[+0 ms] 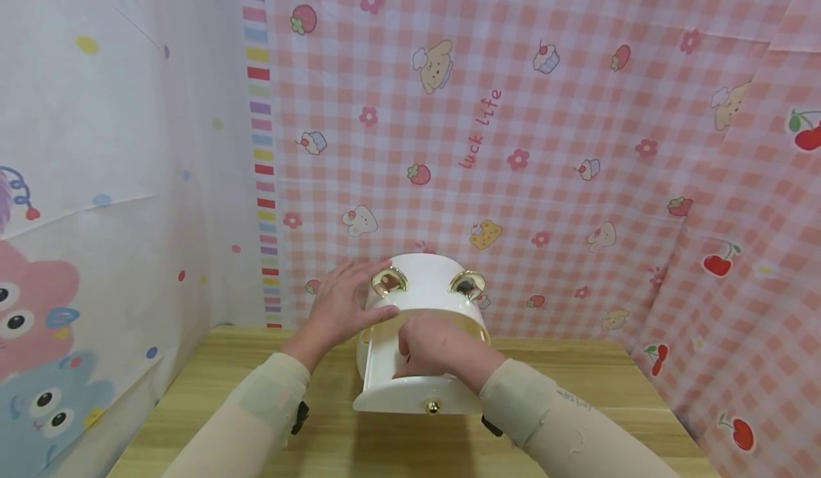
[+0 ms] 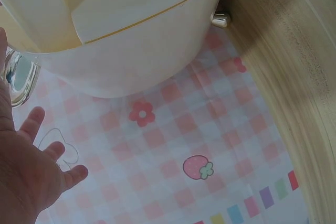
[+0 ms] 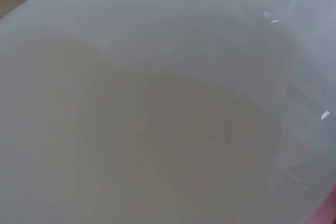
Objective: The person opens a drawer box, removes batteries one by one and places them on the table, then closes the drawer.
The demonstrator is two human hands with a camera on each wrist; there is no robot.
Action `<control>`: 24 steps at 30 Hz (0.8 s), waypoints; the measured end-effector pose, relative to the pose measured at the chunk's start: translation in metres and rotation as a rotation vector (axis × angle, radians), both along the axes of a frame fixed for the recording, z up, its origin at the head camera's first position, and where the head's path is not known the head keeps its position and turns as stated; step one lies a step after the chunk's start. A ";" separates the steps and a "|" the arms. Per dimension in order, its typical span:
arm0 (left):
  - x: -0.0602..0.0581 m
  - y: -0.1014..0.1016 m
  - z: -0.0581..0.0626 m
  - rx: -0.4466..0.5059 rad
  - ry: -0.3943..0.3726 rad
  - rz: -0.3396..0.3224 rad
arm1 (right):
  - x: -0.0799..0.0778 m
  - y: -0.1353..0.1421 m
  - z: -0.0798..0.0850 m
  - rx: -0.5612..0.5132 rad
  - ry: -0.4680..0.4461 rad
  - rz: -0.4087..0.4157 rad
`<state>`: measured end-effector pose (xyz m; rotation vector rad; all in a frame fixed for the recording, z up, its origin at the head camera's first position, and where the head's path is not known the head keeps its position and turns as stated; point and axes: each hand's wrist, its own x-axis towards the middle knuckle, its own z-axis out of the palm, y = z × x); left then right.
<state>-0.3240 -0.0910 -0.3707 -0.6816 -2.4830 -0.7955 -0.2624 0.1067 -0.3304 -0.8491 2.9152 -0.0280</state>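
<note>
The left hand (image 1: 343, 303), spread, is at the left of a rounded white gold-trimmed box (image 1: 426, 275). The right hand (image 1: 442, 348), hold unclear, is above its open white drawer (image 1: 394, 398).

Before you, one counter (image 1: 205, 407); on it, toward the far edge, one container (image 1: 426, 278), with its drawer (image 1: 385, 397) projecting from the near side. On the container: a left ring (image 1: 389, 283) and a right ring (image 1: 467, 286), set apart. At the drawer's near face, between its two ends: one knob (image 1: 432, 407). Your left hand (image 1: 346, 300): at the container's left, just beside the left ring. Your right hand (image 1: 436, 343): behind the drawer's near face, below the rings. Behind the counter, a rear cloth (image 1: 410, 107); to your left, a left cloth (image 1: 160, 143); to your right, a right cloth (image 1: 737, 264).
</note>
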 end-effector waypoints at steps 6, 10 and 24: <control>0.001 0.000 0.001 -0.005 -0.008 0.002 | 0.000 0.000 -0.001 -0.016 0.011 -0.004; 0.002 0.001 0.002 -0.007 -0.013 0.008 | 0.001 0.000 -0.002 -0.069 -0.010 -0.060; 0.002 0.002 0.002 -0.014 -0.020 0.026 | -0.017 0.013 -0.006 -0.092 0.040 0.050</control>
